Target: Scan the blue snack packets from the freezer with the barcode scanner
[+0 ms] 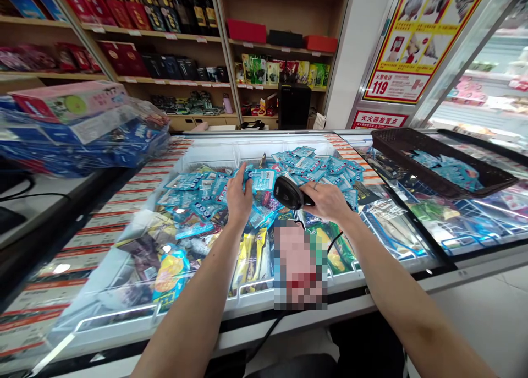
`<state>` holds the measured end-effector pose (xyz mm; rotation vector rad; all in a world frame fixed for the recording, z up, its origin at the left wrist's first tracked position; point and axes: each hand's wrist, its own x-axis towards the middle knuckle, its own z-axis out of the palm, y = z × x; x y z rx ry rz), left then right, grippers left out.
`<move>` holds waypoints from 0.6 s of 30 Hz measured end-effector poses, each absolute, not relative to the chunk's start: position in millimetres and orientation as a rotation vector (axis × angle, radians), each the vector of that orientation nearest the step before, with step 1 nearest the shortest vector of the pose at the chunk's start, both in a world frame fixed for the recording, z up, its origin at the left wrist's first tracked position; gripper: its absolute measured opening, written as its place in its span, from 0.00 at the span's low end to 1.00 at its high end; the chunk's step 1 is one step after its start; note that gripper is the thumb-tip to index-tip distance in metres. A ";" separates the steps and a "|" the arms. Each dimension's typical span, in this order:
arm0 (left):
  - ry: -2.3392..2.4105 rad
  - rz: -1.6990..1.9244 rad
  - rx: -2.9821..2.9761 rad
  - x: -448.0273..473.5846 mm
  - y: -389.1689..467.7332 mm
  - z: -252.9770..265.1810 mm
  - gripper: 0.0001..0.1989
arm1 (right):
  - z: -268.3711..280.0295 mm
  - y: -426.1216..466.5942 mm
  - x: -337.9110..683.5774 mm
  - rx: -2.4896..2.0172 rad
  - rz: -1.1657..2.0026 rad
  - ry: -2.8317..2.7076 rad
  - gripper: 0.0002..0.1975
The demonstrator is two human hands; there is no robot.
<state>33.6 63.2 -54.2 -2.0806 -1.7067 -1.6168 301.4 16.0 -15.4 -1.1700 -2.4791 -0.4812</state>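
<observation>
My right hand is wrapped round the grip of a black barcode scanner, whose head points left. Just left of it, a small blue packet with a white label is pinched by my left hand. Many like it lie spread over the freezer's glass top: a blue packet pile on the left and another packet pile beyond my right hand. A blurred-out pink object rests near the front edge, between my forearms.
The chest freezer holds colourful frozen goods under glass. A brown basket with blue packets stands at the right. Plastic-wrapped boxes sit at the left. A black cable hangs over the front edge. Stocked shelves line the back.
</observation>
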 end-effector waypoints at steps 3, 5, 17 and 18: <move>-1.699 -1.582 -2.092 34.0 62.5 -54.0 0.27 | -14.4 14.3 299.2 -1.132 -0.488 -2.514 0.16; -1.685 -1.555 -2.106 34.6 61.3 -53.1 0.27 | -14.4 14.0 297.3 -1.117 -0.491 -2.538 0.17; -1.647 -1.479 -2.153 36.0 60.5 -51.6 0.27 | -11.9 16.1 289.5 -1.144 -0.510 -2.581 0.17; -1.648 -1.476 -2.152 35.8 60.6 -51.9 0.27 | -11.7 15.9 289.8 -1.147 -0.516 -2.574 0.17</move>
